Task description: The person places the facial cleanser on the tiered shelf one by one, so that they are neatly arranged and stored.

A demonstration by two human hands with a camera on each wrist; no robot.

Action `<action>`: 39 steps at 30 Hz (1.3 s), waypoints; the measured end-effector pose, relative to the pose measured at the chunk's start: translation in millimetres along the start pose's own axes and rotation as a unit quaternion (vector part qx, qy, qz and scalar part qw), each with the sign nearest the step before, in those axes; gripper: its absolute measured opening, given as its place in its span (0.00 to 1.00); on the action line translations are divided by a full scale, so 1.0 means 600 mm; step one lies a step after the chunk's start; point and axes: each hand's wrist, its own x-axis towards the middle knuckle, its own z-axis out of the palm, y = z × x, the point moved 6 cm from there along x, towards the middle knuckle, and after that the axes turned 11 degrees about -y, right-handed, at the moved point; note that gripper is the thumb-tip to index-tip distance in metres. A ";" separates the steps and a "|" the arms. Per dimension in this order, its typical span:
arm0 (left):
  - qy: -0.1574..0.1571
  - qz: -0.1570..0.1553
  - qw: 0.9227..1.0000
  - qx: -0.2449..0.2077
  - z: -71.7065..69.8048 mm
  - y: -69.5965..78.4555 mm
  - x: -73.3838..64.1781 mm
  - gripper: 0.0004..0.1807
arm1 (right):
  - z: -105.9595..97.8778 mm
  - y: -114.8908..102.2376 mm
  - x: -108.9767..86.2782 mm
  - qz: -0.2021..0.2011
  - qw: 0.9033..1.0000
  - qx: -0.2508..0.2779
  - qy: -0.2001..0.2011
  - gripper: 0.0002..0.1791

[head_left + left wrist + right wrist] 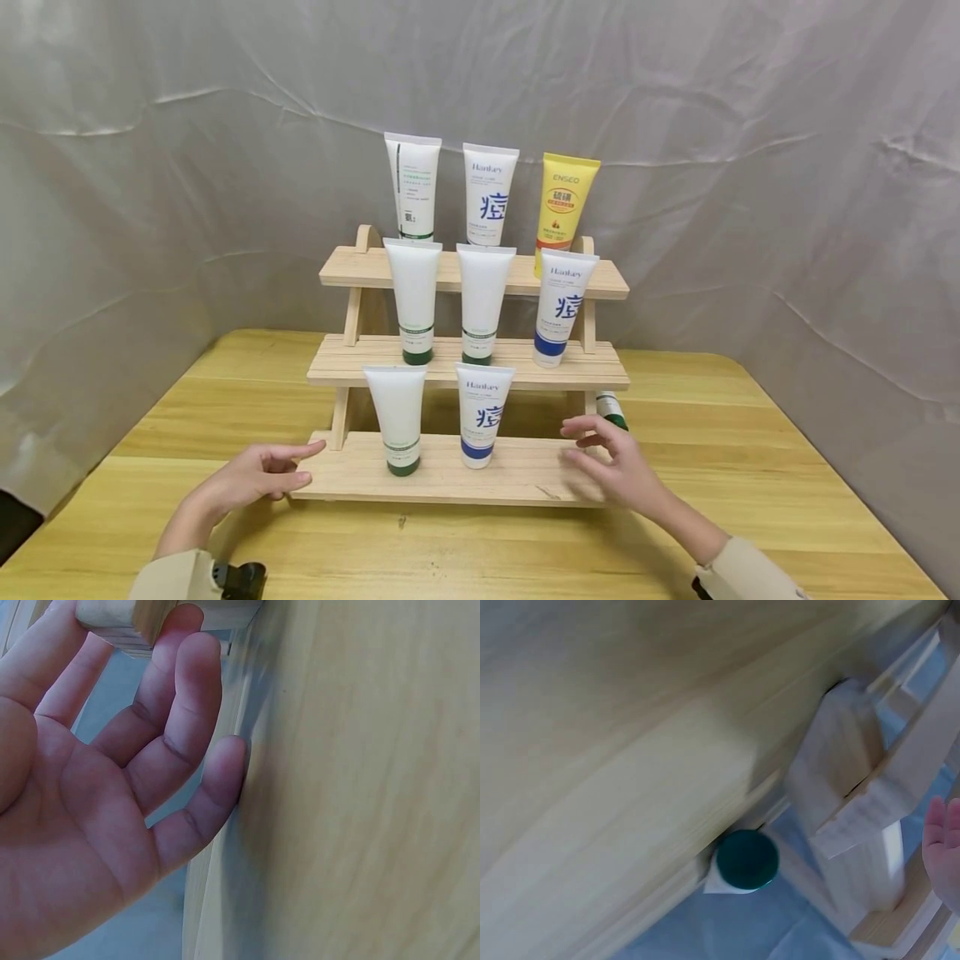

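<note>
A three-tier wooden display stand (pixel 465 367) holds upright squeeze tubes. On its bottom tier are a plain white tube with a dark green cap (pixel 397 421) and a white tube with blue writing (pixel 483 412). At the left end of that tier, my left hand (pixel 251 475) grips the board's end; the left wrist view shows curled fingers (pixel 199 690) against the wood. My right hand (pixel 618 467) hovers at the tier's right end, fingers loosely bent and holding nothing. Behind it lies another white tube with a green cap (pixel 611 410), whose cap (pixel 748 859) shows in the right wrist view.
The middle tier carries two green-capped white tubes (pixel 414 296) and a blue-marked one (pixel 562 308). Up top stand a green-lettered tube (pixel 416 183), a blue-lettered tube (pixel 491 192) and a yellow tube (pixel 566 196). Grey cloth (pixel 675 125) hangs around the wooden table (pixel 450 550).
</note>
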 end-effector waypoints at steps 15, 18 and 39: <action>-0.002 0.003 1.000 -0.004 -0.001 -0.003 0.000 0.28 | -0.056 0.049 -0.043 0.057 0.998 -0.038 0.016 0.17; -0.006 0.012 1.000 0.002 -0.001 -0.002 0.000 0.27 | -0.068 0.060 -0.049 0.078 0.995 -0.051 0.021 0.15; -0.005 -0.002 1.000 -0.007 0.000 -0.003 0.001 0.29 | -0.132 0.164 -0.069 0.247 0.963 -0.112 -0.015 0.15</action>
